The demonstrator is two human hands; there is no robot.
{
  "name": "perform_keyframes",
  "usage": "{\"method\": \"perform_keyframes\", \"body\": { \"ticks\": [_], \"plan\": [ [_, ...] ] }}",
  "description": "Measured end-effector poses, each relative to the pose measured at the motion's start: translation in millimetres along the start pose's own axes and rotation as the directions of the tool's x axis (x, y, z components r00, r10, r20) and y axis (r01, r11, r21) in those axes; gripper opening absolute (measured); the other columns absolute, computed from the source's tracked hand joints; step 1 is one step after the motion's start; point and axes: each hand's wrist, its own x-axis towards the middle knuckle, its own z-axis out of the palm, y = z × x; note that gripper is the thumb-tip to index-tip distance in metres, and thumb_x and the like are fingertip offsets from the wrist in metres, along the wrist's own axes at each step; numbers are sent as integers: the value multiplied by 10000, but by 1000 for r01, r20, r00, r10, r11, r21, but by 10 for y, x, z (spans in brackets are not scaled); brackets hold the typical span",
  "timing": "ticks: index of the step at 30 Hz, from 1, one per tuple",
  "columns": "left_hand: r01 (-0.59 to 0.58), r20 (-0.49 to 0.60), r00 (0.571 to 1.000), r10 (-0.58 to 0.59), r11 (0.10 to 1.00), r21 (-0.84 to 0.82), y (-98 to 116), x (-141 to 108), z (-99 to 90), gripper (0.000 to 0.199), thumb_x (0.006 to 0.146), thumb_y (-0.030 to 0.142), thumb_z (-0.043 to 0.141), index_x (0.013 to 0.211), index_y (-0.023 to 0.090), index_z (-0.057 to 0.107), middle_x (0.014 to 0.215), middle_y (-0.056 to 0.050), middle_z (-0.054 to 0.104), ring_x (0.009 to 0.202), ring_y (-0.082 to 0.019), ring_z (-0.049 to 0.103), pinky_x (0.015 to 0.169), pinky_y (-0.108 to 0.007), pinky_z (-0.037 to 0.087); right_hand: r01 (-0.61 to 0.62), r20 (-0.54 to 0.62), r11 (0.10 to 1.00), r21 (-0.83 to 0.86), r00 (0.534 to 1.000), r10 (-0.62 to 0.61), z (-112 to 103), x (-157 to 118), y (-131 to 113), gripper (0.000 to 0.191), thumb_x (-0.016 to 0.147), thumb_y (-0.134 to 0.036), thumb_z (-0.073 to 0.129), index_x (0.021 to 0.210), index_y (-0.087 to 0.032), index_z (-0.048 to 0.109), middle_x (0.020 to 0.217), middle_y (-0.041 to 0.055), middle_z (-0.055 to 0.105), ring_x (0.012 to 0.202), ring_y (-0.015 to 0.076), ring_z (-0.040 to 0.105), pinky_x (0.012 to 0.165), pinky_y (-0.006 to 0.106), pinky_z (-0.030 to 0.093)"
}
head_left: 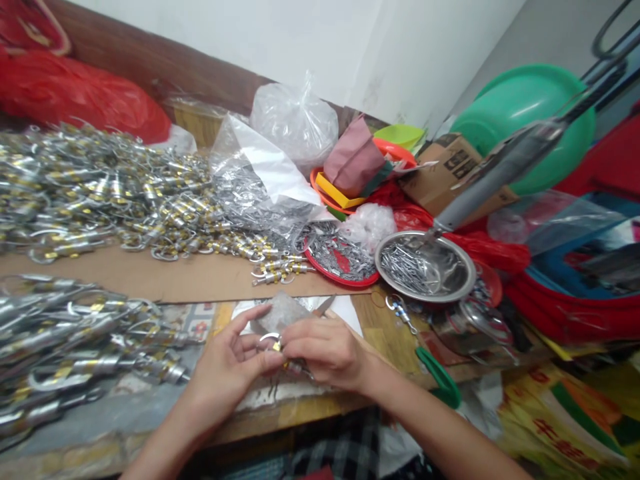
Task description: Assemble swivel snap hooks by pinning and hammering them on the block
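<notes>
My left hand (227, 367) and my right hand (330, 350) meet over the near edge of the table, both closed on one small metal clip (273, 341) with a curved silver hook and a yellow part. Fingers cover much of its body. Just beyond them a grey block (280, 312) rests on a white sheet (350, 313). A thin pointed thing (325, 305) shows behind my right hand, its kind unclear. Similar silver-and-yellow clips lie to the left, in a near heap (85, 340) and a large far heap (110, 180).
A red tray (345, 280) of small flat metal parts and a steel bowl (465, 283) of metal pins stand to the right. A grey lever (500, 170) slants above the bowl. Green scissors handles (440, 380) lie at the table edge. Behind are a cardboard box (445, 170) and green basin (540, 120).
</notes>
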Motion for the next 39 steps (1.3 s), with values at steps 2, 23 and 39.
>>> {"method": "perform_keyframes", "body": {
  "ticks": [2,23,39],
  "plan": [
    [3,14,1000,-3,1000,0,-2,0,-10,759,528,201,726,1210,145,396,596,18,638,613,-174,629,614,-280,487,39,48,999,-28,998,-38,-32,-20,17,247,831,-92,360,816,-133,603,826,81,670,836,118,618,733,227,514],
    [-17,28,999,16,1000,13,-22,27,-32,709,564,167,712,1198,155,395,602,22,652,588,-139,618,595,-245,479,-16,117,1000,8,993,15,-102,-179,-93,247,869,-100,313,912,-108,556,946,117,641,1003,122,549,854,262,472],
    [-2,22,1000,2,1000,5,-30,17,-20,740,549,190,725,1207,165,387,611,22,665,600,-148,628,602,-254,493,-143,-26,988,50,989,145,-75,-323,-151,270,822,-46,358,1012,-182,493,1037,89,608,1028,139,541,854,303,471]
  ]
}}
